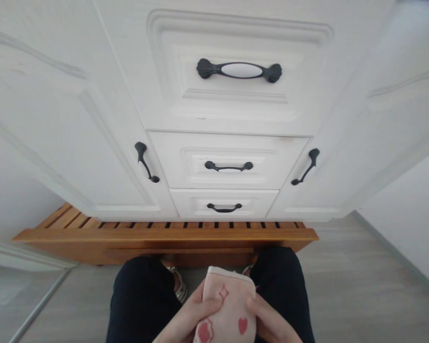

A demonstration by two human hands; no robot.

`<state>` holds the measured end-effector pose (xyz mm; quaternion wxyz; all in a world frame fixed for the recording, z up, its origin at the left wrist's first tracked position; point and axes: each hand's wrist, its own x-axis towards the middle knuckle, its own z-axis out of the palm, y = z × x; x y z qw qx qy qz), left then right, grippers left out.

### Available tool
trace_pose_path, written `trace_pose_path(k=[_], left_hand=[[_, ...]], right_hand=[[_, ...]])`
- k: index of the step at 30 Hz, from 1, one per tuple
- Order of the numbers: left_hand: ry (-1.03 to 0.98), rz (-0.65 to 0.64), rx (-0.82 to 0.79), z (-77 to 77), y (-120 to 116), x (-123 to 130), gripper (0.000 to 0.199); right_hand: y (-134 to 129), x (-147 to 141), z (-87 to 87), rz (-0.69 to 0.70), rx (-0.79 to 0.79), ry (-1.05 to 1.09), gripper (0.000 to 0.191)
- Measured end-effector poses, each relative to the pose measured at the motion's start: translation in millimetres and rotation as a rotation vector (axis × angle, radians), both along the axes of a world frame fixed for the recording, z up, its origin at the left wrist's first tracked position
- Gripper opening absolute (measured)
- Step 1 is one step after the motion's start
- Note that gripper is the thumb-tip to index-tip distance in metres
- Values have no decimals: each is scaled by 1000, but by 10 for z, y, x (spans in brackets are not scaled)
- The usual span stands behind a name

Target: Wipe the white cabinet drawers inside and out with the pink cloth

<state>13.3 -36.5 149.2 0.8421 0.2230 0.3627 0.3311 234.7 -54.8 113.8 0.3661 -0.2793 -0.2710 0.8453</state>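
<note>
At six o'clock our left hand (188, 318) and right hand (268, 321) are both closed on the pink pouch (227, 307), thumbs on top; we should keep that grip even. Beyond, at twelve, stand the wooden rack (164, 236) and white drawers (232, 159).

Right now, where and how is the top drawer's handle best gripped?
Grip the top drawer handle at its white middle bar, fingers hooking from below: it lies horizontal and stands off the drawer front. Both hands, left hand and right hand, currently hold the pink pouch.
</note>
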Motion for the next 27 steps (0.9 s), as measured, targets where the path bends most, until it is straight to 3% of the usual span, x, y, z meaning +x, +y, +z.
trace_pose_path(k=[3,8,11,14,16,18,20,23,27], left_hand=[[0,26,19,-8,21,-15,51],[-41,-93,-31,-61,-11,-115,45],[-21,-85,28,-19,-17,-144,41],[70,-41,123,75,-13,-169,16],[117,-51,185,146,-14,-189,3],[146,-74,207,203,-13,-207,4],[184,-49,178,233,0,-222,4],[297,44,136,207,45,-246,6],[461,69,198,86,108,-244,15]], right_hand=[[70,-51,182,26,110,-33,83],[93,20,392,14,119,-162,59],[57,62,412,-30,109,-180,46],[27,63,374,-100,100,-219,16],[26,60,331,-117,88,-218,10],[45,75,289,-148,49,-215,9],[79,119,266,-204,60,-289,11],[116,196,302,-290,259,-548,27],[94,102,375,-199,644,-879,88]])
